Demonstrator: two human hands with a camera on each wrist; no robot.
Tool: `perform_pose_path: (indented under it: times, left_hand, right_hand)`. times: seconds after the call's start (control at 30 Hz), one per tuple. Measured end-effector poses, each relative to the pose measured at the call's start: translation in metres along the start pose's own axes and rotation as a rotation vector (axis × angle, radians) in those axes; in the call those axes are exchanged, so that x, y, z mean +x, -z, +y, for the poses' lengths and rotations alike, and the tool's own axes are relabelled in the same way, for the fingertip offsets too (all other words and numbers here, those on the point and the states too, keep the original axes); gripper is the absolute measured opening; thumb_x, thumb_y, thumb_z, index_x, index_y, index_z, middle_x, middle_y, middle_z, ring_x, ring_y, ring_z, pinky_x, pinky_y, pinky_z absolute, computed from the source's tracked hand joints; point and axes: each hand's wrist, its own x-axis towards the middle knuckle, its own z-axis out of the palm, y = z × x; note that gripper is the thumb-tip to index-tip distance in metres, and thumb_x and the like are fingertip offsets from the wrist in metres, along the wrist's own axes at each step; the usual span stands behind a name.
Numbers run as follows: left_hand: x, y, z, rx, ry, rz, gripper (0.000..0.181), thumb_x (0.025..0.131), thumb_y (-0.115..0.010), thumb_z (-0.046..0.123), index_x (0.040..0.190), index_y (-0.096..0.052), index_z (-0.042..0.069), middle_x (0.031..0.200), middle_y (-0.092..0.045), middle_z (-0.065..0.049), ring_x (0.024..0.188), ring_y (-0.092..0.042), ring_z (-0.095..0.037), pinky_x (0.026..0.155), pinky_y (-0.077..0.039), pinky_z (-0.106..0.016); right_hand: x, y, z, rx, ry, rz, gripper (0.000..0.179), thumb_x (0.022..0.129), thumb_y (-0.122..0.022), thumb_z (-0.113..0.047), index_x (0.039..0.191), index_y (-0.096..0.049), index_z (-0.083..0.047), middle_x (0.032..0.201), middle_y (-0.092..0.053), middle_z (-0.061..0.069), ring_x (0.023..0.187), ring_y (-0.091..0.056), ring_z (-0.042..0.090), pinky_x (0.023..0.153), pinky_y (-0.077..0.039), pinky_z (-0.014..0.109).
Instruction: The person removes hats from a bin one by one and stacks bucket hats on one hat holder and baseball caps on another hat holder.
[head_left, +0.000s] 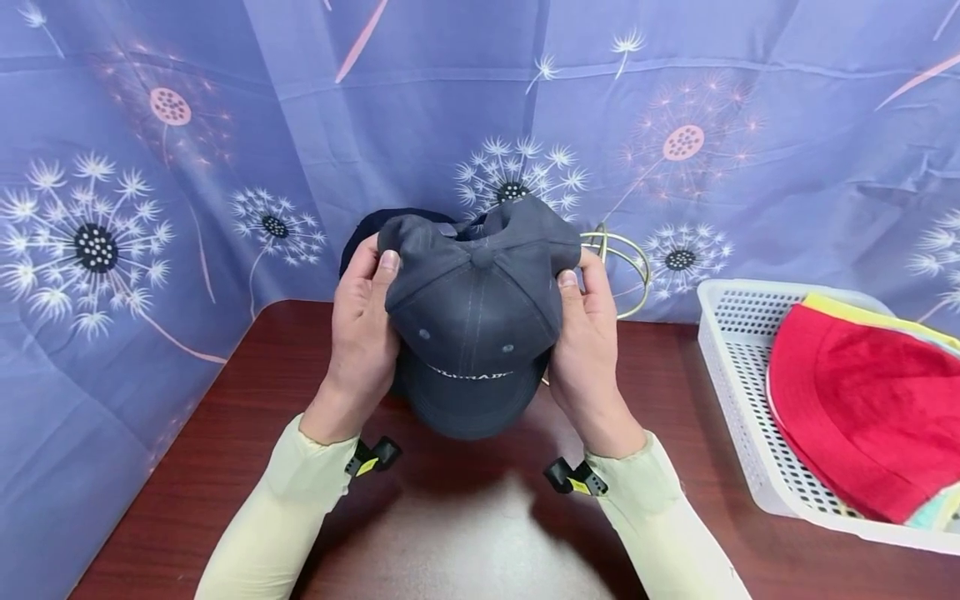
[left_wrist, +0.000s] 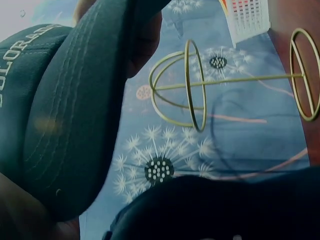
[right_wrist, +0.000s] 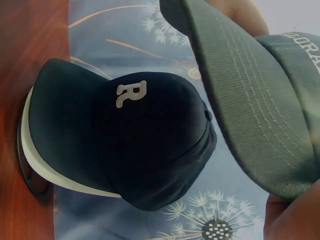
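A dark grey baseball cap point(head_left: 474, 304) with white lettering hangs in front of me, brim toward me. My left hand point(head_left: 363, 321) pinches its left rear edge, thumb on the outside. On the opposite edge, my right hand point(head_left: 587, 329) grips the fabric the same way. Behind the held cap, mostly hidden in the head view, is a navy cap point(right_wrist: 155, 135) with a letter R; the right wrist view shows a pale rim under its brim. To the right of it stands a gold wire hat stand point(left_wrist: 245, 80) with a domed top and round base, bare of any cap.
A white perforated basket point(head_left: 738, 433) stands on the right of the dark red wooden table point(head_left: 675, 375). In it lie a red bucket hat point(head_left: 862, 400) and yellow and pale fabric. A blue dandelion-print curtain point(head_left: 420, 100) hangs behind and to the left.
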Motion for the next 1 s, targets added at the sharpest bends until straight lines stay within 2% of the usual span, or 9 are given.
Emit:
perform_pose_path:
  times: [0.17,0.3,0.4,0.53,0.63,0.77,1.0]
  left_hand:
    - [0.008,0.009,0.0,-0.01,-0.022,-0.013,0.033,0.113,-0.046,0.015,0.142,-0.061,0.006,0.131,-0.063,-0.014,0.11,-0.065,-0.024,0.089,-0.058,-0.032]
    - [0.015,0.016,0.0,-0.026,-0.038,-0.012,0.034,0.113,-0.048,0.012,0.143,-0.062,0.005,0.134,-0.064,-0.015,0.112,-0.066,-0.022,0.092,-0.057,-0.032]
    - [0.018,0.022,0.0,-0.01,-0.043,-0.01,0.034,0.113,-0.048,0.013,0.143,-0.063,0.005,0.134,-0.064,-0.014,0.113,-0.065,-0.022,0.092,-0.057,-0.032]
    - [0.022,0.029,-0.002,-0.001,-0.043,-0.001,0.035,0.113,-0.048,0.014,0.144,-0.062,0.006,0.137,-0.062,-0.014,0.118,-0.063,-0.025,0.093,-0.057,-0.033]
    - [0.026,0.034,-0.004,-0.009,-0.034,0.013,0.035,0.113,-0.049,0.015,0.144,-0.063,0.007,0.141,-0.06,-0.013,0.125,-0.06,-0.026,0.097,-0.056,-0.032]
    - [0.029,0.039,-0.005,-0.031,-0.015,0.037,0.034,0.112,-0.049,0.016,0.142,-0.064,0.01,0.142,-0.059,-0.012,0.129,-0.057,-0.025,0.1,-0.055,-0.032]
    - [0.034,0.045,-0.008,-0.131,0.006,0.065,0.035,0.113,-0.049,0.017,0.145,-0.06,0.009,0.14,-0.059,-0.011,0.118,-0.064,-0.021,0.098,-0.056,-0.032]
  right_hand:
    - [0.005,-0.006,0.011,-0.001,0.018,-0.011,0.022,0.112,-0.042,-0.006,0.119,-0.061,-0.014,0.111,-0.064,0.004,0.083,-0.063,0.014,0.071,-0.056,0.026]
    - [0.01,-0.009,0.02,-0.031,0.054,-0.034,0.024,0.112,-0.041,-0.004,0.123,-0.061,-0.011,0.123,-0.06,0.004,0.098,-0.06,0.015,0.076,-0.055,0.026]
    - [0.012,-0.012,0.025,-0.025,0.054,-0.047,0.025,0.112,-0.041,-0.005,0.127,-0.06,-0.011,0.126,-0.06,0.004,0.101,-0.06,0.014,0.078,-0.055,0.026]
    - [0.014,-0.017,0.032,0.025,0.014,-0.042,0.024,0.113,-0.041,-0.006,0.127,-0.059,-0.015,0.116,-0.064,0.004,0.085,-0.064,0.013,0.075,-0.056,0.026]
    - [0.017,-0.02,0.037,0.038,-0.005,-0.03,0.023,0.113,-0.042,-0.006,0.126,-0.059,-0.016,0.11,-0.066,0.004,0.079,-0.064,0.013,0.072,-0.056,0.026]
    - [0.021,-0.023,0.042,0.006,-0.015,-0.021,0.023,0.112,-0.043,-0.007,0.126,-0.059,-0.016,0.113,-0.067,0.003,0.081,-0.064,0.013,0.072,-0.055,0.026]
    - [0.027,-0.025,0.047,0.004,-0.049,-0.035,0.024,0.114,-0.043,-0.012,0.132,-0.059,-0.016,0.118,-0.068,0.006,0.081,-0.067,0.014,0.076,-0.057,0.029]
